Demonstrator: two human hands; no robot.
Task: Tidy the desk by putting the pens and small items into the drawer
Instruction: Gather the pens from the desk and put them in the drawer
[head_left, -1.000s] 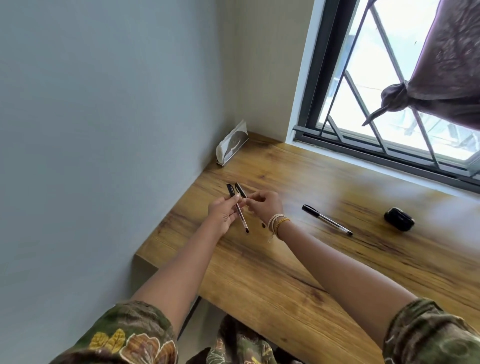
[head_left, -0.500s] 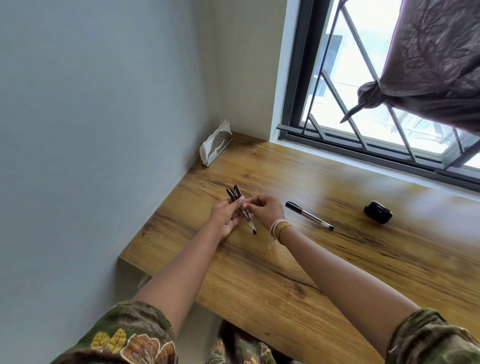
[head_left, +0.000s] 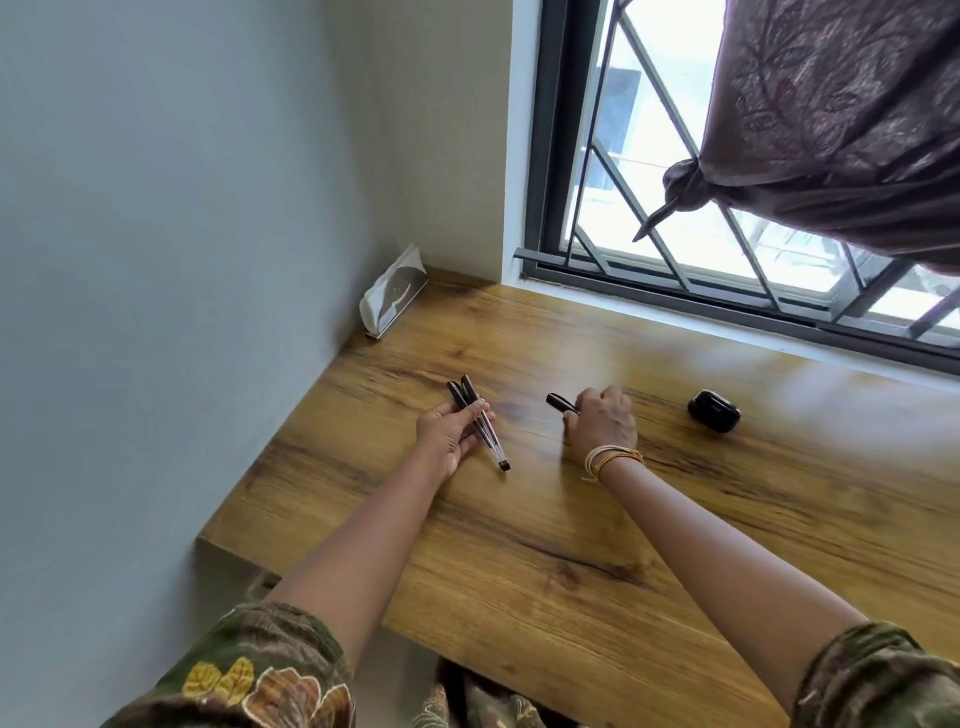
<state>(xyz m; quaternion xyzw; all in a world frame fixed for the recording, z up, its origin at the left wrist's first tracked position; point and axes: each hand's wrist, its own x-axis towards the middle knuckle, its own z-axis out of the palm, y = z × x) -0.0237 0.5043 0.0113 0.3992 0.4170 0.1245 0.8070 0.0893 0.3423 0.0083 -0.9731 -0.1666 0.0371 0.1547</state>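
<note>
Half a second ago both hands met over the two pens; now split, right hand (head_left: 602, 423) gone over to the third pen (head_left: 562, 404) that lay alone to its right.

Left hand (head_left: 451, 434), palm half up, fingers loosely curled round two pens (head_left: 480, 426) held side by side: slim clear barrels, black caps pointing away beyond the fingertips, dark ends jutting toward the body just off the heel of the hand. Between the hands, bare wooden desk (head_left: 519, 545), warm brown with dark grain streaks, smooth and slightly glossy. Right hand knuckles up, fingers curled down over the third pen, only its black cap showing left of the knuckles; whether lifted or still flat on the desk, cannot tell. Thread bands and thin bangles (head_left: 610, 460) on that wrist. Right of the right hand and apart from it, a small black case (head_left: 714, 411), rounded and shiny. Far beyond the left hand, against the wall, a white tissue pack (head_left: 393, 293), soft and crumpled.
</note>
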